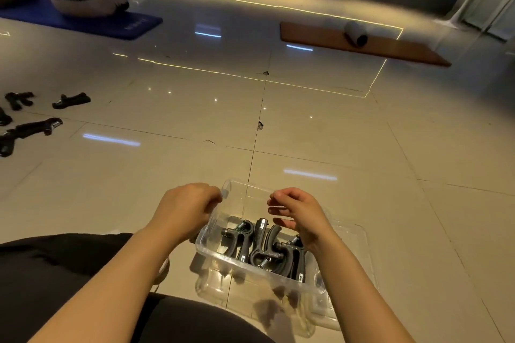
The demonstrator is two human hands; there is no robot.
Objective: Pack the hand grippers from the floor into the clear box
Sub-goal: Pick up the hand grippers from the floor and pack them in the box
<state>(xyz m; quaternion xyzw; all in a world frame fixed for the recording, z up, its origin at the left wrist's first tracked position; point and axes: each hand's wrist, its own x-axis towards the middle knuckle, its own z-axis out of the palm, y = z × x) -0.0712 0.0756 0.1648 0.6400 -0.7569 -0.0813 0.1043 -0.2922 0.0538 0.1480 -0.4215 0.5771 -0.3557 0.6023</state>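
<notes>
Clear box (207, 252) on tile floor, near centre; black hand grippers (267, 245) packed inside, exact count unclear where they overlap. Left hand (189, 207) loosely curled at box's left rim, touching or not I cannot tell. Right hand (298, 213) half-curled above box, holding nothing. More loose grippers (71, 100) far left, some cut off by frame edge.

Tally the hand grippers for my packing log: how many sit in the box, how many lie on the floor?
Hand grippers in the clear box: 3, the middle one partly hidden
Hand grippers on the floor at far left: 5 at least, such as one; the edge cuts some off
Total: 8
</notes>
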